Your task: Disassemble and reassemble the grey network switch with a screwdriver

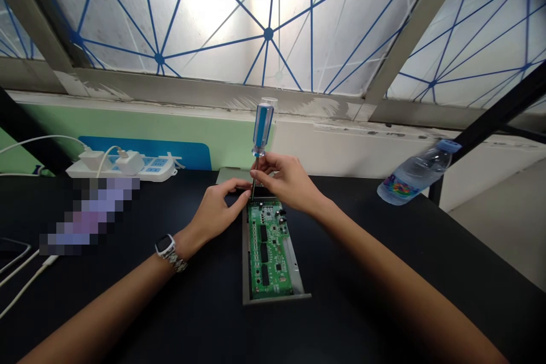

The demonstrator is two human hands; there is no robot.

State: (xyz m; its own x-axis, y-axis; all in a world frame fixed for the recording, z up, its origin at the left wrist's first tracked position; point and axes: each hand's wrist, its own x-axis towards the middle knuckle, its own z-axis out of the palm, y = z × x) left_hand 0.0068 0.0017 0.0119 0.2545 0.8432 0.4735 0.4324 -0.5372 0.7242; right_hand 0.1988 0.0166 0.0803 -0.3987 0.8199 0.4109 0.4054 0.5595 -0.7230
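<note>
The right hand (290, 182) held the screwdriver (262, 131) in a narrow grip, with thumb and fingers closed on the shaft just below the handle. The tool stood nearly upright, with the blue and clear handle uppermost and a slight tilt. Its tip reached down to the far end of the circuit board (268, 250). Whether the tip was seated in a screw could not be determined, as the fingers partly hid that point.

The left hand (217, 210) was curled, with its fingertips (246, 189) at or just beside the lower shaft. Whether they gripped the shaft could not be determined. A watch (165, 245) was worn on the left wrist.

The green board lay flat in an open metal casing (245, 261), its long axis running near to far. Both hands were over the far end, and the right hand was marginally nearer the shaft. Nothing stood between the tip and the board.

The casing rested on a black table (375, 227). A water bottle (413, 173) lay on its side at the far right. A power strip (121, 169) with a charger (130, 162) stood at the far left, and a blurred object (94, 216) lay to its near side.
</note>
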